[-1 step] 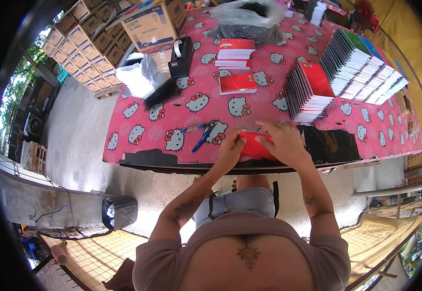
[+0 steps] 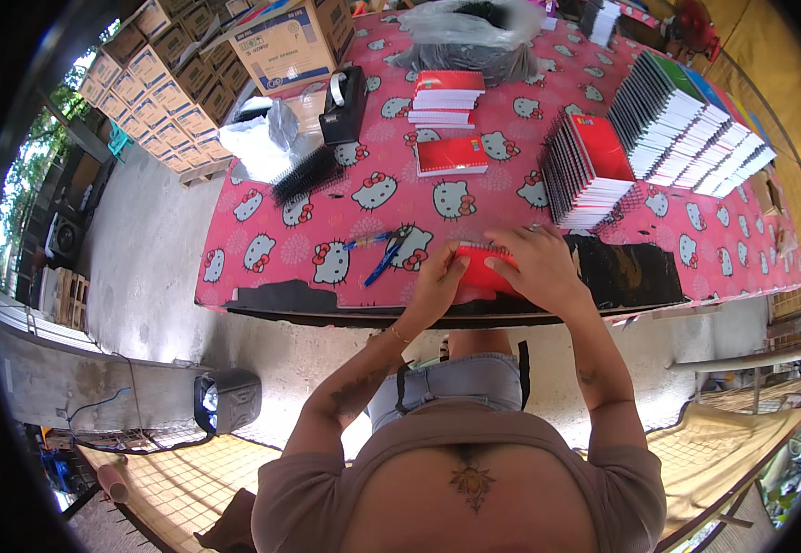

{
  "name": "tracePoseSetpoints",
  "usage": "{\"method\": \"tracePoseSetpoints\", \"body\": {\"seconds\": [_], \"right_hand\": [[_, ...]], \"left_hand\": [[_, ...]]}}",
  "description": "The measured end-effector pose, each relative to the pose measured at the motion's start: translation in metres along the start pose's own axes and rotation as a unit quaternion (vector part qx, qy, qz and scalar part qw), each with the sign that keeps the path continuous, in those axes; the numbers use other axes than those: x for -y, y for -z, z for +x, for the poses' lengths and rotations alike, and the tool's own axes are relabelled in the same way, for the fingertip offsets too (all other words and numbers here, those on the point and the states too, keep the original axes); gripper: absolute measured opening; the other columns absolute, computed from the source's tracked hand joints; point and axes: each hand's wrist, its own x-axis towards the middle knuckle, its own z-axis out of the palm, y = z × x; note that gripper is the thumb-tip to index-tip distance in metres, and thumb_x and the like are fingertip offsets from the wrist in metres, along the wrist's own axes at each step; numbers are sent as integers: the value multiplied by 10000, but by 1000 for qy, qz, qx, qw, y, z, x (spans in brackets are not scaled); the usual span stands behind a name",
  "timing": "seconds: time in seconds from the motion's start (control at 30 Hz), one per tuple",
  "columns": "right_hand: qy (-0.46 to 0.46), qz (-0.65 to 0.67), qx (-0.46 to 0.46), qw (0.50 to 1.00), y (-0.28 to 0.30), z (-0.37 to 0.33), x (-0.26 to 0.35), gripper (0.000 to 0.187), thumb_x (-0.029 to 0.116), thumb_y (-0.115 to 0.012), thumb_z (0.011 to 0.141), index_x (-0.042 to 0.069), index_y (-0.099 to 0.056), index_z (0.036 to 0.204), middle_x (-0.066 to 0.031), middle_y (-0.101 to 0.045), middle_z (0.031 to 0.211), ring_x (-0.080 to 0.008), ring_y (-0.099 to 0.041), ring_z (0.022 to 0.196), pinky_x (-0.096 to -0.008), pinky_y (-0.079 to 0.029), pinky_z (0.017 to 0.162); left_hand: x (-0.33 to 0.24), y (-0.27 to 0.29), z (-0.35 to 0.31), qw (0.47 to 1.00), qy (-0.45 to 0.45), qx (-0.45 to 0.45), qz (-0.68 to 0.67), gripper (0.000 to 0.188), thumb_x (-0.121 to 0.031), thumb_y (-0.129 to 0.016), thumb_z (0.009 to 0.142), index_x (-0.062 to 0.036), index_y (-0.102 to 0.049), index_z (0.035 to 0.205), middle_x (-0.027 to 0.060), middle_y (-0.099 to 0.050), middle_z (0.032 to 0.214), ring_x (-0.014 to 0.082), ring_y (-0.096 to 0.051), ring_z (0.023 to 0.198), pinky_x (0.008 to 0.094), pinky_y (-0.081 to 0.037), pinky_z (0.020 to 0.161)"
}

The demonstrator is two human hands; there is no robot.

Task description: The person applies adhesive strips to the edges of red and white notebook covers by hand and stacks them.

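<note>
A small red notebook (image 2: pixel 484 274) lies at the table's near edge, its row of holes or coil along the far side. My left hand (image 2: pixel 437 284) grips its left end, thumb on the cover. Across the right end is my right hand (image 2: pixel 548 269), its thumb on the cover and fingers curled over the far edge; the fingertips are partly hidden. Left of the hands lie blue-handled pliers or cutters (image 2: pixel 387 258) and a blue pen-like thing (image 2: pixel 363 241). Farther off are one red notebook (image 2: pixel 452 157), a short stack of red notebooks (image 2: pixel 446 100) and a taller coil-bound stack (image 2: pixel 594 175).
Multicoloured notebook stacks (image 2: pixel 686 124) stand at the far right. Black coils (image 2: pixel 306 175), a white plastic bag (image 2: pixel 267 138), a black tape dispenser (image 2: pixel 342 106) and a carton (image 2: pixel 285 46) are at the left. A large clear bag (image 2: pixel 469 41) sits at the back.
The fingers of my right hand have shifted slightly and drawn closer together along the notebook's far edge. My left hand keeps its hold, and the other things stay put.
</note>
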Motion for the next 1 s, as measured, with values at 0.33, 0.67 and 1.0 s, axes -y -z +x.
{"method": "tracePoseSetpoints", "body": {"seconds": [0.33,0.67,1.0], "right_hand": [[-22,-44,97,994,-3,7,18,427,321,-698,871,62,-646,1207,-164,-705,1047,-359,-670,954,-481,-524,821],[-9,53,-8,999,-26,17,1,259,240,-648,920,117,-665,1147,-178,-706,957,-400,-675,837,-498,-535,717],[6,23,-67,997,-41,21,-1,227,196,-658,908,88,-639,1107,-138,-684,994,-391,-671,869,-480,-545,719]], "left_hand": [[-4,-7,1,992,-47,-62,98,222,-38,-640,948,32,-629,1158,44,-638,875,68,-566,821,235,-481,715],[6,5,10,995,-35,-65,75,240,-27,-660,936,27,-650,1170,72,-710,948,61,-614,859,242,-506,727],[-35,70,4,798,-184,-70,570,394,-134,-693,903,-57,-577,1271,173,-624,1183,304,-681,920,373,-544,823]]}}
